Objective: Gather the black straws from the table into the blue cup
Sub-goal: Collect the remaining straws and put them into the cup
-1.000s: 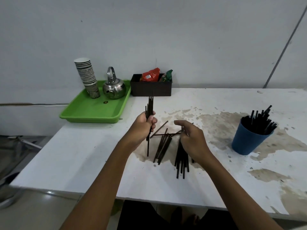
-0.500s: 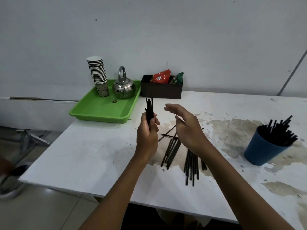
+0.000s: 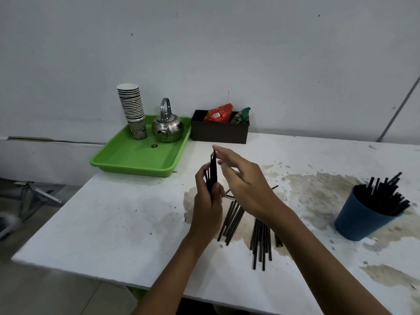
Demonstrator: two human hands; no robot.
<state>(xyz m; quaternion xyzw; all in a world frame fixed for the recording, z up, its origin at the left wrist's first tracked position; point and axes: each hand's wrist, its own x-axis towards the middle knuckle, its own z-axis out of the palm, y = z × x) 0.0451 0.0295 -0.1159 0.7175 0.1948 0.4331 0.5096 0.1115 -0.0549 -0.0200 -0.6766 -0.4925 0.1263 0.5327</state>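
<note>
My left hand (image 3: 208, 202) grips a small upright bundle of black straws (image 3: 213, 169) above the table's middle. My right hand (image 3: 244, 185) hovers beside it with fingers stretched out, its fingertips touching the top of the bundle. Several loose black straws (image 3: 231, 220) lie on the stained white table below my hands, and another loose group of straws (image 3: 261, 244) lies nearer the front edge. The blue cup (image 3: 361, 218) stands at the right, tilted slightly, packed with several black straws.
A green tray (image 3: 136, 160) at the back left carries a stack of paper cups (image 3: 131, 110) and a steel kettle (image 3: 167, 127). A dark box (image 3: 219, 131) with snack packets sits against the wall. The white table (image 3: 109, 223) has brown stains.
My right hand rose from the straws on the table up to the top of the bundle. My left hand kept its grip on the bundle, which now sticks out less above the fist.
</note>
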